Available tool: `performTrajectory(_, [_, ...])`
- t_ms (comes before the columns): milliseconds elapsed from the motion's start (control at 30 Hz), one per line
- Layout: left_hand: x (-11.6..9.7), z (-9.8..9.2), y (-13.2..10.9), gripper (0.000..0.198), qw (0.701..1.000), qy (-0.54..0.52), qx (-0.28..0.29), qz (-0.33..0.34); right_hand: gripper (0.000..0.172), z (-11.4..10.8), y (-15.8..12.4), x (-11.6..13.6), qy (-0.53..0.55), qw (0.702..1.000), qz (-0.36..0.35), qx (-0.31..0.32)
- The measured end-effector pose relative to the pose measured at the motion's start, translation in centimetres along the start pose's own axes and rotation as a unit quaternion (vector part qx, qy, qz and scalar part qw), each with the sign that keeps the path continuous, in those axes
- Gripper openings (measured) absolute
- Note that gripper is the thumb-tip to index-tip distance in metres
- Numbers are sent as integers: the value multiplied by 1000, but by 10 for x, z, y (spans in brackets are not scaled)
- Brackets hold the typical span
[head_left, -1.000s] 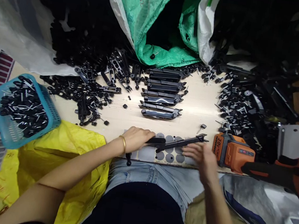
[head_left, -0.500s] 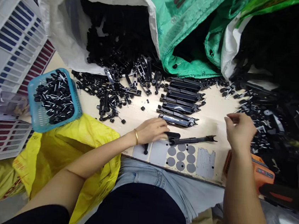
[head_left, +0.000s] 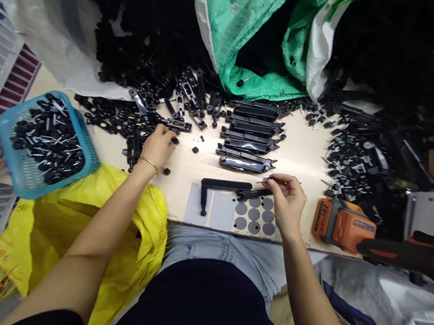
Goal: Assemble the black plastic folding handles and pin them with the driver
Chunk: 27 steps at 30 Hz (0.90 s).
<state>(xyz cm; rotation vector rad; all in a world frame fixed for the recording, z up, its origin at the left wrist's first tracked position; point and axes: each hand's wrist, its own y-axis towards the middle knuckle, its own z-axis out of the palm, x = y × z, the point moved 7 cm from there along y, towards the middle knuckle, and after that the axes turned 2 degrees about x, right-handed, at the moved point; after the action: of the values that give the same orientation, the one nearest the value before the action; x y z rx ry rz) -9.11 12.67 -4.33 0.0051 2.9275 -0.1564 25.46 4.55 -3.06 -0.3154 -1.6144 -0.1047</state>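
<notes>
My left hand (head_left: 159, 147) is over the left pile, its fingers bent together around a small black knob (head_left: 175, 141). Between the thumb and fingers of my right hand (head_left: 288, 201) is a thin black-headed metal pin (head_left: 264, 182). Just left of that hand lies a bent black arm piece (head_left: 224, 184), its short leg pointing toward me. The arm's right end meets a dark forked bar (head_left: 250, 193), partly hidden by my right hand. Behind them, several folded black assemblies (head_left: 247, 146) lie in a row.
A blue basket (head_left: 90, 157) of black-headed pins stands at left, beside a yellow bag (head_left: 151, 202). An orange battery tool (head_left: 353, 228) lies at the right front edge. Loose pins (head_left: 351, 161) cover the right side. White and green sacks (head_left: 264, 84) line the back.
My left hand has left the arm piece and moved left and back to the pile. My right hand has come left from the loose pins with a pin. The view has shifted right.
</notes>
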Motion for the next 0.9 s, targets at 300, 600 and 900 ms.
performTrajectory(300, [-30,-33,-41,18,976,-162,-137,49,16,14,-15,-3,-56,998,-13,39])
performTrajectory(600, [-32,4,-76,21,858,-505,-57,-65,6,29,-17,29,-334,899,-263,107])
performTrajectory(900, [-61,33,-83,29,808,-579,40,-98,12,44,-23,30,-448,828,-290,174])
